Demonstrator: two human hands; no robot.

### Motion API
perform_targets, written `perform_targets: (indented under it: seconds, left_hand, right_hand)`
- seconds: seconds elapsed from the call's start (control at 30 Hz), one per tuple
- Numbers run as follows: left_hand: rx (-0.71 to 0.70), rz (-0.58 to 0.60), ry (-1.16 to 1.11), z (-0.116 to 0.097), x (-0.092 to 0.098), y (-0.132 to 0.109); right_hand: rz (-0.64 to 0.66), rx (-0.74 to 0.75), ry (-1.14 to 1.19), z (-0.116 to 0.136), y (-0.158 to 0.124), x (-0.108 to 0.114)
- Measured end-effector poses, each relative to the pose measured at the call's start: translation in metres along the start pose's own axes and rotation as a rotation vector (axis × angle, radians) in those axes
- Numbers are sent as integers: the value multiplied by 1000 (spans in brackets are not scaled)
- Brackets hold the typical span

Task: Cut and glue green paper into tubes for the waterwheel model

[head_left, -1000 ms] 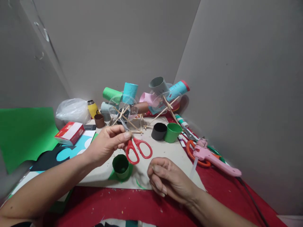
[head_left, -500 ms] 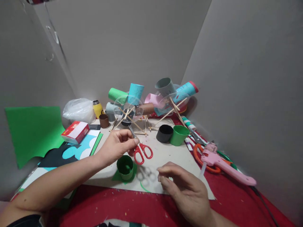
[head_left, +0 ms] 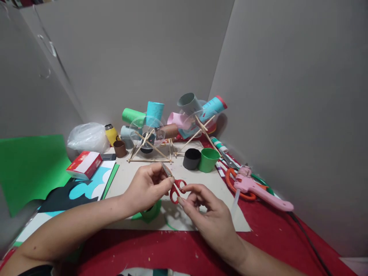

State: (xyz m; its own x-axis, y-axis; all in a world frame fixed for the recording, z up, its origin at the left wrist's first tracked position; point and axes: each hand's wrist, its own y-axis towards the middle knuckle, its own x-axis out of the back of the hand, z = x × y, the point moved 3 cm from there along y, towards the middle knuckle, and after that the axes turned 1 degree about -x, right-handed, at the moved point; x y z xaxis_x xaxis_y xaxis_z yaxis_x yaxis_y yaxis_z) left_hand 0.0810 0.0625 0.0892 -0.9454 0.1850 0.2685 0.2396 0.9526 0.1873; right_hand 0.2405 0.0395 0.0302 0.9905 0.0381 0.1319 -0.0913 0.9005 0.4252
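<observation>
Small red-handled scissors point(head_left: 173, 194) are up in the air over the front of the pale board. My left hand point(head_left: 143, 187) pinches them near the pivot, with the blades pointing up and away. At the red finger loops, my right hand point(head_left: 214, 219) has its thumb and index finger closing on the handles from the right. Below my left hand stands a green paper cup point(head_left: 150, 213) on a green paper piece, largely hidden by that hand. A thin green paper strip point(head_left: 171, 226) lies on the board to its right.
Behind stand wheel models point(head_left: 148, 140) of sticks, clear discs and coloured paper cups. A black cup point(head_left: 191, 159) and a bright green cup point(head_left: 209, 160) sit before them. A pink glue gun point(head_left: 261, 189) lies right; a red box point(head_left: 84, 165) and coloured paper sheets lie left.
My right hand has moved up and left to the scissors' handles. My left hand has brought the scissors slightly lower, over the green cup. The view has shifted a little to the right.
</observation>
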Motion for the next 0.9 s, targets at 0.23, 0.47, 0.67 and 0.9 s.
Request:
perform_targets:
  seconds: [0.23, 0.47, 0.67, 0.9]
  left_hand:
    - [-120, 33, 91, -1, 0, -4]
    - [-407, 7, 304, -7, -3, -16]
    - [-518, -24, 384, -5, -7, -21]
    - [-608, -68, 480, -3, -13, -29]
  right_hand:
    - [5, 58, -70, -1, 2, 1]
    - [28, 253, -205, 1, 0, 2]
    - [74, 502, -367, 3, -3, 2]
    - [95, 631, -508, 5, -6, 4]
